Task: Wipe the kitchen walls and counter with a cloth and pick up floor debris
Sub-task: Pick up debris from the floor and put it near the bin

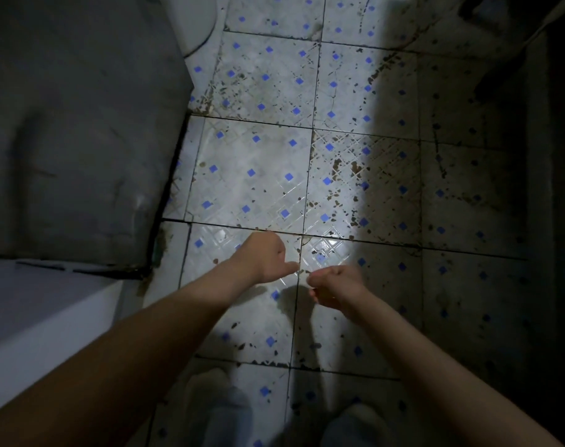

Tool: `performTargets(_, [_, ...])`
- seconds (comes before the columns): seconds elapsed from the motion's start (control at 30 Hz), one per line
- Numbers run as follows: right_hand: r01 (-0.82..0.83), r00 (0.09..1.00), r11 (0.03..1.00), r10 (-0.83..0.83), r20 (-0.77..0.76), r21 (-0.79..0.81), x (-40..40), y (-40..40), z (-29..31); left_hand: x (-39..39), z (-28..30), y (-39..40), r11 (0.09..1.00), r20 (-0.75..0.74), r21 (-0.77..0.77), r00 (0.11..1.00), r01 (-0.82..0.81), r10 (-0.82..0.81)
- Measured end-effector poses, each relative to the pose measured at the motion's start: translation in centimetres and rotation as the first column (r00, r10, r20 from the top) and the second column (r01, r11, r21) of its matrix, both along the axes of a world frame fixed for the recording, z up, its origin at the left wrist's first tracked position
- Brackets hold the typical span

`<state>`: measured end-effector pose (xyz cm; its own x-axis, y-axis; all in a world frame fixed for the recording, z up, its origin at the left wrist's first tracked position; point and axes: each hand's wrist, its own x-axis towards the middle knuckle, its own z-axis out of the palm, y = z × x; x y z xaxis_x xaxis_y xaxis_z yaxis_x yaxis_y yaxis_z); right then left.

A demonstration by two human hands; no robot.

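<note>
Low over the tiled floor [252,175], left hand [268,258] hides its fingers; right hand [334,287] loosely curled, empty.

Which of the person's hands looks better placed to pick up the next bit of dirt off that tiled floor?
Probably the left hand: its thumb reaches toward the specks on the grout line. The right hand is curled, perhaps already holding bits, though that is unclear.

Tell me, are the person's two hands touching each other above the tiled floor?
Apart. The head view shows a strip of lit floor tile between the left hand's thumb tip and the right hand's curled fingers.
</note>
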<state>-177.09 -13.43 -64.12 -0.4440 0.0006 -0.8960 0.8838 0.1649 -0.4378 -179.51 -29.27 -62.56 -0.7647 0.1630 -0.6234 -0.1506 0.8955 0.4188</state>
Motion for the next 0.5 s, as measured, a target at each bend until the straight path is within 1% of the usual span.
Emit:
performTargets(0.07, [0.005, 1.0, 1.0, -0.005, 0.006, 0.027, 0.4, -0.1, 2.4, 0.6, 2.4, -0.2, 1.0, 0.025, -0.006, 1.0, 0.008, -0.008])
performTargets(0.2, [-0.013, 1.0, 0.999, 0.012, 0.022, 0.043, 1.3, 0.0, 7.1, 2.2, 6.6, -1.3, 0.999, 0.075, 0.004, 0.996, -0.049, 0.049])
performTargets(0.33, [-0.017, 0.999, 0.998, 0.014, 0.045, 0.066, 2.7, 0.1, 11.6, 4.0, 10.3, -1.9, 0.991, 0.14, 0.011, 0.981, -0.136, 0.133])
performTargets(0.4, [-0.042, 0.999, 0.993, 0.038, 0.038, 0.106, 3.1, 0.3, 13.5, 4.7, 12.2, -2.0, 0.984, 0.172, 0.014, 0.97, -0.177, 0.172])
performTargets(0.5, [-0.032, 0.999, 0.988, 0.03, 0.013, 0.148, 3.6, 0.4, 16.4, 5.4, 14.9, -2.2, 0.973, 0.24, 0.024, 0.946, -0.231, 0.218])
